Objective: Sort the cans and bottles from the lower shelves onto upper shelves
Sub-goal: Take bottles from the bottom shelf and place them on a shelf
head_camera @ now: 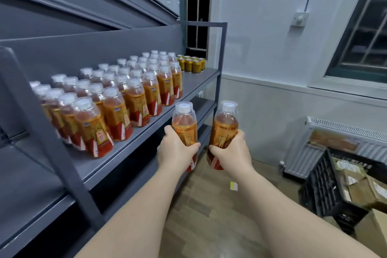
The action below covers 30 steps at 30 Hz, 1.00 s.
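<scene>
Bottles of amber drink, white-capped with orange and red labels, stand upright in packed rows on the grey shelf, filling it from its near end almost to its far end. At the far end of the shelf, just beyond the last row, a small cluster of gold cans stands close to the back panel.

Two more bottles are held in the air just off the shelf's front edge, not touching it. The left hand grips the left bottle around its labelled body, with fingers and thumb curled round it. This bottle is the one closer to the shelf edge. The right hand grips the right bottle the same way, farther out from the shelf. Both bottles are roughly upright, caps up, side by side with a gap between them.

Below the shelf, lower boards of the same rack show. Out from the shelf, across the wooden floor, a black crate holding cardboard boxes sits in front of a white radiator.
</scene>
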{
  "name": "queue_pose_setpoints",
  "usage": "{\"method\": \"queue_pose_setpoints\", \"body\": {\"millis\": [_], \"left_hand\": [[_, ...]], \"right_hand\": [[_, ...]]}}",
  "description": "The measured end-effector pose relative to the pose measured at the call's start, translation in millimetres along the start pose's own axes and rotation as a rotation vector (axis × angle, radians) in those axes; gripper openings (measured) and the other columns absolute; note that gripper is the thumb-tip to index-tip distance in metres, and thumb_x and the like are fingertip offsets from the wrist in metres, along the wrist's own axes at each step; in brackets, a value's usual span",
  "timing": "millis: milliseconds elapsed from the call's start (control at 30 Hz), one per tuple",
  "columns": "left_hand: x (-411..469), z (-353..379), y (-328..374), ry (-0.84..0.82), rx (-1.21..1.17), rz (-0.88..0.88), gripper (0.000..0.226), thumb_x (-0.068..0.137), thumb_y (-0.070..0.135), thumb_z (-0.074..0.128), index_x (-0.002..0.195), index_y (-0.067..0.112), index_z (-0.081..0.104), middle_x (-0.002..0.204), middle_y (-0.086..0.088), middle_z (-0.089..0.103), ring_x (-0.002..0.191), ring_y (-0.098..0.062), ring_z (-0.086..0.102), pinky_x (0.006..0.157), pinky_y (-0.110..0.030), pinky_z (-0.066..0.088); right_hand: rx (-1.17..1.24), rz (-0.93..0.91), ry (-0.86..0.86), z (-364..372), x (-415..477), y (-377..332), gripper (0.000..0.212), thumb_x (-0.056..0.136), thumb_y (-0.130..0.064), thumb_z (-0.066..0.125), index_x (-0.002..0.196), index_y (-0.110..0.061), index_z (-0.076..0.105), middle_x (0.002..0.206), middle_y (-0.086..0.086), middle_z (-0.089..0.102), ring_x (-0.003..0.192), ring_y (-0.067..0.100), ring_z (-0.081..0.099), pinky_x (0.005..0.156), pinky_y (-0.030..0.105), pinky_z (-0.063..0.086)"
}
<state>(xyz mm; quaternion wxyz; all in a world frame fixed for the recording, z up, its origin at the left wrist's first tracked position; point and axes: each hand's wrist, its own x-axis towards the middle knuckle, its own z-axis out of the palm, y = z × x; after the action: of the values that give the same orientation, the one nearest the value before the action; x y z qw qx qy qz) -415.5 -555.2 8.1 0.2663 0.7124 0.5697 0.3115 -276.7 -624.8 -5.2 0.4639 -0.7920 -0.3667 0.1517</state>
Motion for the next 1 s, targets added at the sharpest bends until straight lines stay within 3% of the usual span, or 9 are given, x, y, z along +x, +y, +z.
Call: {"method": "queue_pose_setpoints", "body": {"millis": [467,733,1000], "left_hand": [[140,107,85,0.033,0.02,0.094,0.073,0.077,0.052,0.079,0.125,0.021,0.034,0.12,-0.005,0.059,0.11,-0.027,0.062,0.087,-0.043,0.057],[220,158,133,0.118,0.048,0.005,0.077,0.076,0.054,0.079,0.125,0.02,0.03,0.119,-0.009,0.059,0.108,-0.032,0.062,0.087,-0.049,0.056],[315,187,138,0.217,0.087,-0.047,0.076,0.078,0.052,0.078,0.126,0.017,0.031,0.118,-0.008,0.059,0.105,-0.029,0.062,0.08,-0.041,0.056]], "right_hand": [[0.023,-0.048,0.002,-15,192,29,0.07,0.08,-0.037,0.08,0.13,-0.023,0.032,0.114,-0.004,0.05,0.1,0.017,0.055,0.082,0.036,0.054],[0.052,-0.111,-0.077,-27,313,33,0.07,0.081,-0.033,0.08,0.132,-0.024,0.032,0.117,-0.003,0.052,0.103,0.018,0.056,0.082,0.035,0.053],[0.071,-0.153,-0.164,16,414,29,0.077,0.079,-0.035,0.081,0.136,-0.025,0.03,0.124,-0.002,0.051,0.112,0.019,0.056,0.091,0.043,0.056]]}}
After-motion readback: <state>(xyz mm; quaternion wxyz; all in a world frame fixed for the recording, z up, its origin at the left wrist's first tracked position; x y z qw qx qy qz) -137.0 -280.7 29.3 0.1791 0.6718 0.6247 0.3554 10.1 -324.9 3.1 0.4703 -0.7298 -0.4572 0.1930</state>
